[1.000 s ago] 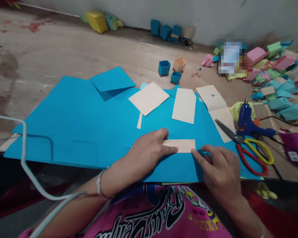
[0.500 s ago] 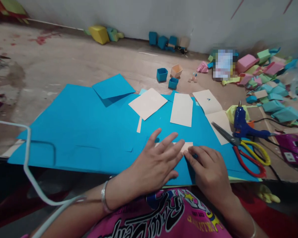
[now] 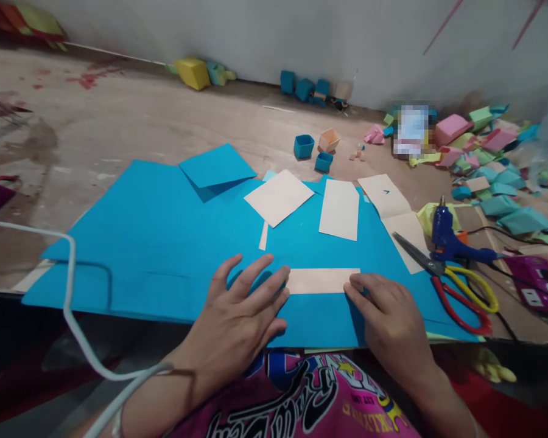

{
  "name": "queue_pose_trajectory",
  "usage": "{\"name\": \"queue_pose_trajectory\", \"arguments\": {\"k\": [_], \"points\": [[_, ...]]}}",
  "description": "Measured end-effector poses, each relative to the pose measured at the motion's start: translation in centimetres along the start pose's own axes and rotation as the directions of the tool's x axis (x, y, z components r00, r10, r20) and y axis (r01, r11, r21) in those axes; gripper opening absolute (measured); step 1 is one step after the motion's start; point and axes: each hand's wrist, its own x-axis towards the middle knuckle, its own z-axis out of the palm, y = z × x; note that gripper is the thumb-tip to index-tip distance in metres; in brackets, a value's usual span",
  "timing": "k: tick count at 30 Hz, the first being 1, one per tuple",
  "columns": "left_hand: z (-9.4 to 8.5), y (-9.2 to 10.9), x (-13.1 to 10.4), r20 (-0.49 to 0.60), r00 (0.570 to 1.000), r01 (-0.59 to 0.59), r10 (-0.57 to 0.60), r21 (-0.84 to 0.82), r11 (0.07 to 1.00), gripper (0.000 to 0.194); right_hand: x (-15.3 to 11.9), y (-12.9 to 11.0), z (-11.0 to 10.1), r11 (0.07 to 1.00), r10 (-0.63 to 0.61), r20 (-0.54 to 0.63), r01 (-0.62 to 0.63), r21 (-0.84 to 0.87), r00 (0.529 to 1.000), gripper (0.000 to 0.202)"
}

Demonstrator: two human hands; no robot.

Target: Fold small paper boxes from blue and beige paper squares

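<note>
A pale peach strip of paper [image 3: 322, 281] lies flat on a large blue sheet [image 3: 132, 225] close to my body. My right hand [image 3: 388, 310] pinches the strip's right end between thumb and fingers. At the other end is my left hand [image 3: 246, 301], palm down with its fingers spread, its fingertips by the strip's left edge. Beyond the strip lie two cream paper pieces, one turned like a diamond [image 3: 279, 198] and one upright with a cut corner [image 3: 340, 209]. A thin paper sliver [image 3: 263, 235] pokes out below the diamond piece.
Scissors [image 3: 433, 266] with red and yellow handles lie at the right beside a blue glue gun [image 3: 445, 234]. Small paper boxes [image 3: 304, 146] stand behind. Coloured paper pieces [image 3: 506, 194] pile up at far right. A white cable [image 3: 73, 292] hangs at left.
My left hand has moved left along the strip, uncovering most of it. My right hand keeps hold of the right end. The whole view has shifted slightly.
</note>
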Motion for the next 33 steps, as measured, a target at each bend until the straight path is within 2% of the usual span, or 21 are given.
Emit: {"name": "queue_pose_trajectory", "arguments": {"k": [2,5,9,13,16,19,23,25,28,33], "points": [[-0.1,-0.1,-0.3,-0.007,1.0,0.002,-0.002,-0.007,1.0,0.024,0.2,0.1,0.2,1.0,-0.02,-0.004,0.02,0.018,1.0,0.032],[0.0,0.0,-0.3,-0.026,1.0,-0.007,0.006,-0.022,1.0,0.024,0.8,0.5,0.6,1.0,-0.019,0.054,0.019,0.006,0.998,0.024],[0.2,0.4,0.2,-0.047,0.999,-0.007,0.005,-0.036,0.999,0.028,1.6,1.2,0.7,0.999,0.007,0.095,-0.004,-0.038,0.995,0.034],[0.4,0.5,0.8,-0.129,0.992,-0.001,-0.009,-0.078,0.997,0.022,1.9,1.2,0.1,0.998,0.038,-0.003,-0.038,0.04,0.999,0.024],[0.6,0.6,1.2,-0.258,0.966,-0.02,-0.01,-0.115,0.993,0.029,1.8,0.9,-0.3,0.994,0.063,-0.088,-0.054,0.098,0.994,0.019],[1.0,0.8,1.5,-0.346,0.938,-0.035,-0.001,-0.097,0.995,0.03,1.4,0.7,-0.5,0.99,0.09,-0.117,-0.076,0.12,0.989,0.02],[1.9,1.3,2.0,-0.347,0.938,-0.059,0.027,-0.081,0.995,0.037,0.5,0.5,-0.3,0.973,-0.014,-0.093,0.035,0.228,0.996,0.02],[2.3,1.4,2.2,-0.33,0.942,-0.101,0.061,-0.104,0.989,0.029,0.2,0.4,-0.2,0.959,-0.049,-0.081,0.07,0.274,0.996,0.02],[2.5,1.5,2.1,-0.312,0.948,-0.117,0.071,-0.13,0.985,0.018,-0.2,0.2,0.0,0.953,-0.035,-0.085,0.059,0.298,0.996,0.019],[2.3,1.5,1.6,-0.382,0.924,-0.069,0.025,-0.102,0.992,0.024,-0.4,0.4,0.2,0.959,0.0,-0.031,0.009,0.283,1.0,0.019]]}}
